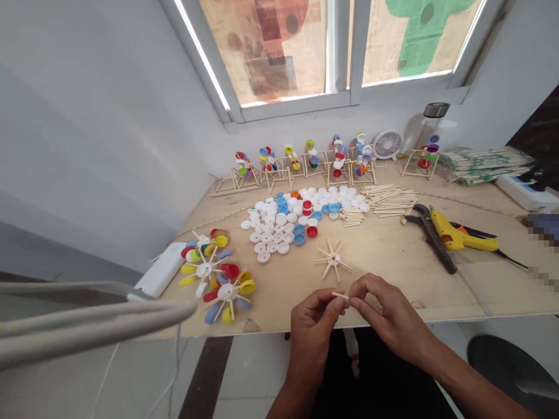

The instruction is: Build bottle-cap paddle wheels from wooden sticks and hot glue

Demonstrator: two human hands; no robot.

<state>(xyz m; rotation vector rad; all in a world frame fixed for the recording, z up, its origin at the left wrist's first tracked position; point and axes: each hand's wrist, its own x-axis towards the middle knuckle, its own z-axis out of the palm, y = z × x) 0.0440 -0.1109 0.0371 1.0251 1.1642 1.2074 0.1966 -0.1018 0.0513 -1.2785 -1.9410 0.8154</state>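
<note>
Between my two hands, just over the table's front edge, is a short wooden stick [340, 295]. My left hand [315, 317] pinches its left end between thumb and fingers, and my right hand [384, 308] pinches the right end. Just beyond lies a wheel [333, 259] of sticks radiating from a white cap. A pile of short sticks [351, 217] and a heap of longer sticks [388, 199] lie farther back. White, blue and red bottle caps [279, 227] spread over the middle of the table.
Left are wheels with coloured caps [227, 291] and a white box [161, 270]. To the right lie a black-handled cutter [437, 238] and a yellow glue gun [463, 237]. Along the wall stand several small stick frames [279, 174], a fan [388, 144] and a bottle [430, 125].
</note>
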